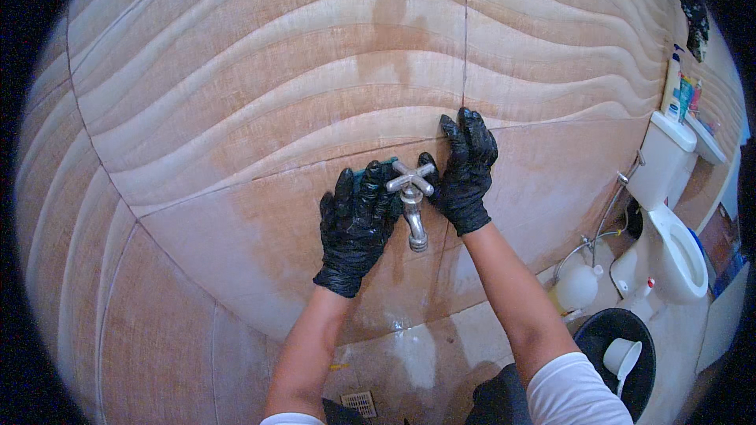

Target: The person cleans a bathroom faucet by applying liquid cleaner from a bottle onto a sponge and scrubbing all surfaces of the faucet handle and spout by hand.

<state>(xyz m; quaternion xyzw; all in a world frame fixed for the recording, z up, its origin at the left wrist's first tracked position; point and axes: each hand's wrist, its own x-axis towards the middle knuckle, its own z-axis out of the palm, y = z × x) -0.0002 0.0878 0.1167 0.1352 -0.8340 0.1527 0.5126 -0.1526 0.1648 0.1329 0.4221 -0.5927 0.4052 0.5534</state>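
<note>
A silver tap with a cross-shaped handle sticks out of the tiled wall, between my two hands. My left hand, in a black glove, is at the tap's left side. Its fingers are closed over a green scrubbing pad against the wall; only the pad's upper edge shows. My right hand, also black-gloved, rests against the wall just right of the tap handle. Its fingers point up and the thumb stands apart, with nothing seen in it. Dark wet streaks mark the wall above and below the tap.
At the right stands a white toilet with bottles on its tank. A black tub holding a white dipper sits near my right elbow. Beside it is a whitish jug. A floor drain lies below, on wet floor.
</note>
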